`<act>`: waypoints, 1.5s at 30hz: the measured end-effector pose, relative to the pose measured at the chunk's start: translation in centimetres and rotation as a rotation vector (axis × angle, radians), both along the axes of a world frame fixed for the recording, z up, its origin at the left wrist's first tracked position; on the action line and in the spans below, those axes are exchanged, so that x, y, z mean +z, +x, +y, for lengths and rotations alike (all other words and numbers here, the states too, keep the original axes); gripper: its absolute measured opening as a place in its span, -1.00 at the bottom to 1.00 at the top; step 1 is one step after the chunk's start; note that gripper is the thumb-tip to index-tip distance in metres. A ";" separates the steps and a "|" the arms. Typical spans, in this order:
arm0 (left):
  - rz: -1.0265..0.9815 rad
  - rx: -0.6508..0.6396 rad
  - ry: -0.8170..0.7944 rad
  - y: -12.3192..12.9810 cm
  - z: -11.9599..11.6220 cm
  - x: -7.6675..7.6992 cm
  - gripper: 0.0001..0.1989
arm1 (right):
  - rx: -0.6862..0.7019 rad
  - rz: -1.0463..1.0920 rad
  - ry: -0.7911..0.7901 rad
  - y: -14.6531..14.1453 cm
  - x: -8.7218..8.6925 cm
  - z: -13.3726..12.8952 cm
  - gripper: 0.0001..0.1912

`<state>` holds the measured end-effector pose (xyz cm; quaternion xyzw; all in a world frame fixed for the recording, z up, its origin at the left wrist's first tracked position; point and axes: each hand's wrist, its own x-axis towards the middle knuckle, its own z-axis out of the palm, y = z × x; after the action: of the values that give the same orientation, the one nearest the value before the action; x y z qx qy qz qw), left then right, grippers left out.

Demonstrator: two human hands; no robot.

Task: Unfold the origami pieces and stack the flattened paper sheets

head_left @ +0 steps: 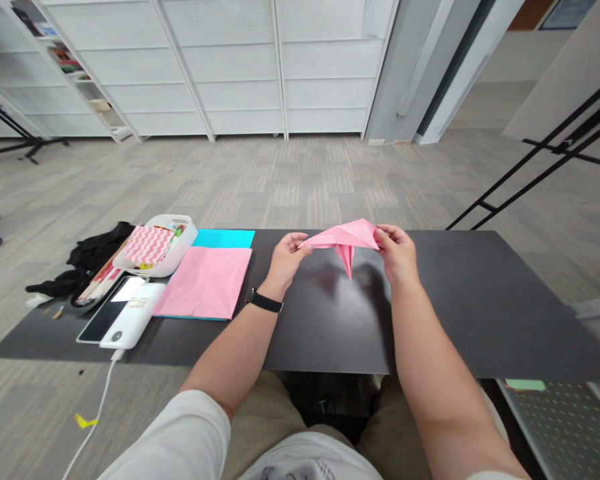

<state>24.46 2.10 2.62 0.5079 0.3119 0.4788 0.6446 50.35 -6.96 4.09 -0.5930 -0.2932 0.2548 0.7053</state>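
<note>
A folded piece of pink origami paper (344,235) is held up over the dark tabletop, with a narrow pointed flap hanging from its middle. My left hand (286,259) pinches its left tip between thumb and fingers. At the opposite end, my right hand (397,253) grips the wider right edge, fingers closed on the paper. A black band (264,301) circles my left wrist. Beneath the paper, its shadow falls on the table.
Left on the dark table (450,300) lie a pink sheet (207,283) over blue paper (226,238), a white basket (180,250) with a zigzag-patterned item, a white power bank (134,315) with a cable, a tablet (105,319) and black cloth (97,250).
</note>
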 end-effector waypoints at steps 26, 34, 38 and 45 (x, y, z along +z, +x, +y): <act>-0.264 0.109 -0.507 -1.1 2.4 0.1 -0.83 | 0.525 0.001 -0.194 1.8 0.1 -1.5 -0.22; -0.330 0.191 -0.569 -1.3 2.9 0.3 -0.89 | 0.451 -0.090 -0.151 1.4 0.0 -1.5 -0.48; -0.323 0.184 -0.561 -1.3 3.1 0.3 -0.88 | 0.297 -0.155 -0.119 1.6 -0.2 -1.1 -0.60; -0.247 0.150 -0.366 -1.5 2.5 0.0 -0.72 | 0.155 0.103 -0.103 1.9 -0.3 -0.8 -0.59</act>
<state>22.95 4.64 2.64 0.2955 0.3492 0.5193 0.7218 52.21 -7.74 3.80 -0.5901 -0.2883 0.3535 0.6661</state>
